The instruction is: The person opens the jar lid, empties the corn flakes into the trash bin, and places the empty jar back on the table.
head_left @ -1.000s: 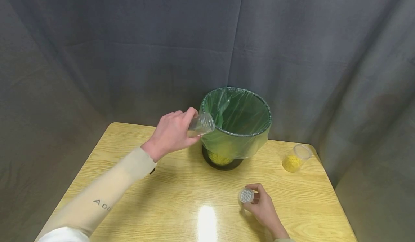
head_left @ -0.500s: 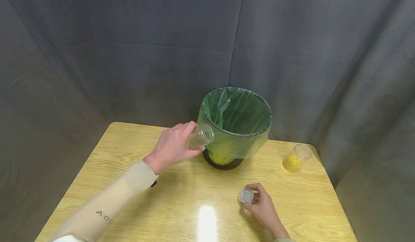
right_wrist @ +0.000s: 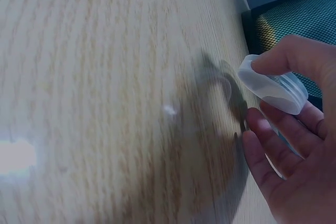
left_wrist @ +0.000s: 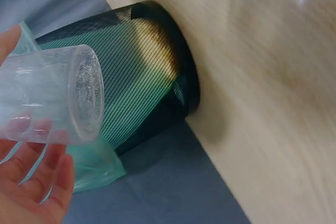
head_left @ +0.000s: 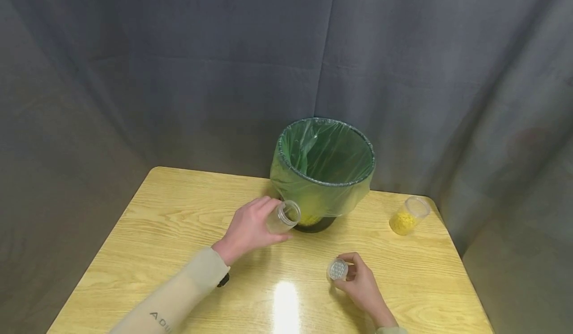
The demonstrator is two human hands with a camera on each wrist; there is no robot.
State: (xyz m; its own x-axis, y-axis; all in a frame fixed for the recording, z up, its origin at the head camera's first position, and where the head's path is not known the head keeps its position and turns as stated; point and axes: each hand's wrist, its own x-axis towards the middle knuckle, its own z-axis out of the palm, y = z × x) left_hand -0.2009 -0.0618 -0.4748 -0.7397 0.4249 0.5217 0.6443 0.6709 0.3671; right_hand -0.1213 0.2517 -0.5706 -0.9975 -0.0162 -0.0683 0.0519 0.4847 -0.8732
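Observation:
In the head view my left hand (head_left: 248, 229) grips a clear plastic jar (head_left: 283, 218) in front of the bin, its threaded mouth tilted up and to the right. No contents show inside the jar (left_wrist: 39, 90) in the left wrist view, where its rounded base end faces the table. My right hand (head_left: 361, 285) pinches a translucent screw lid (head_left: 337, 269) low over the table. Thumb and fingers hold the lid (right_wrist: 273, 85) by its edge in the right wrist view. The lid is apart from the jar.
A dark mesh bin (head_left: 315, 224) with a green plastic liner (head_left: 320, 202) stands at the table's back edge. Something yellow shows through the mesh. At the back right stands a clear jar (head_left: 409, 217) partly filled with small yellow pieces. Grey curtains (head_left: 224, 75) surround the wooden table (head_left: 179, 214).
My left hand has brought the jar from the bin's left rim down and toward me, turning its mouth more upward. The right hand with the lid has hardly moved.

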